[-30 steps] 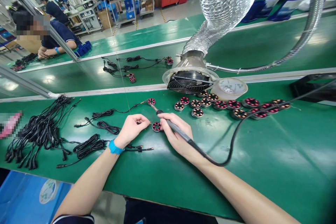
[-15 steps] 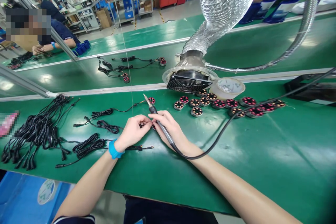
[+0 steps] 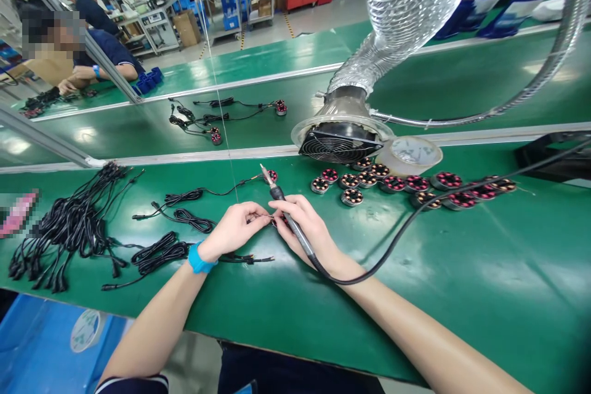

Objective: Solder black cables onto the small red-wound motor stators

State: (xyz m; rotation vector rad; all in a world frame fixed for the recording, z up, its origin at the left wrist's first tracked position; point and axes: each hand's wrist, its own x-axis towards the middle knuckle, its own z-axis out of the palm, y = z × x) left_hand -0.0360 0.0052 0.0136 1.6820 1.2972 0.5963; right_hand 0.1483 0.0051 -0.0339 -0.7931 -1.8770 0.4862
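In my right hand is a soldering iron, its tip pointing up and away from me. My left hand, with a blue wristband, pinches the end of a black cable. Between the fingertips of both hands a small motor stator shows in part; my fingers hide most of it. Just beyond the iron's tip lies another stator, with a cable running to it. Nearer to me, a coiled cable rests with its bare wire ends by my left wrist.
A heap of black cables lies at left. Several stators sit at right, near a plastic tub. A fume extractor hangs over the bench's back. The iron's cord crosses the right side. Co-workers sit beyond.
My fingertips have drawn slightly apart, and more of the stator between them shows. The iron stays in my right hand. The whole view has shifted a little.
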